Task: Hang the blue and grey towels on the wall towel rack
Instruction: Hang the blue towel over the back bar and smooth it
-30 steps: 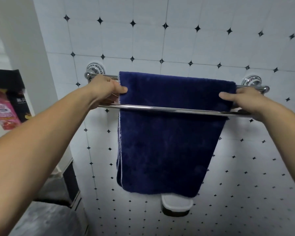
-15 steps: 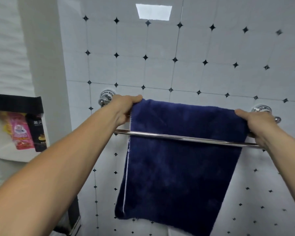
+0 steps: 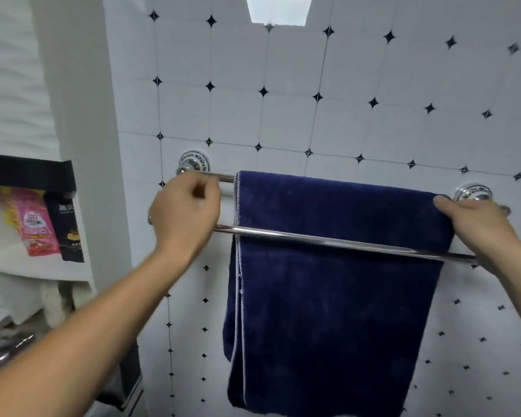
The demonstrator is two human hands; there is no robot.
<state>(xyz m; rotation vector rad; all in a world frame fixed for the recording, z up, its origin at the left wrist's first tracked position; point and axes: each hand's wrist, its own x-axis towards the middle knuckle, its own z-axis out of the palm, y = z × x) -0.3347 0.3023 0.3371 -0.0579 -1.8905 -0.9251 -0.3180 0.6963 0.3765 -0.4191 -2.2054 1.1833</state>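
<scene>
Two chrome bars make up the wall towel rack [image 3: 343, 243], fixed to the tiled wall [image 3: 283, 115] by a round mount at each end. We see the blue towel [image 3: 337, 296] draped over the rear bar, close to the wall. Its doubled length therefore drops behind the front bar, which crosses in front of it. It sits toward the right end, its right edge near the right mount [image 3: 472, 192], with bare rear bar showing to its left.

The person's right hand [image 3: 475, 224] is at the towel's top right corner, thumb flat on the fold, fingers out of sight behind. We read it as pinching that corner, likely to square the towel on the bar. The left hand [image 3: 185, 216] is just beside the towel's left edge, not touching it. Its fingers are loosely curled and blurred, in front of the front bar's left end. We cannot tell whether it holds the bar or nothing.

No grey towel in view. We judge the blue half of the task about done, and the front bar is free, a sensible spot for the second one. One risk is that tugging a single corner could pull the towel askew.

Left of the wall, a shelf [image 3: 12, 266] holds a pink packet [image 3: 38, 227] and a black packet [image 3: 68, 233].
</scene>
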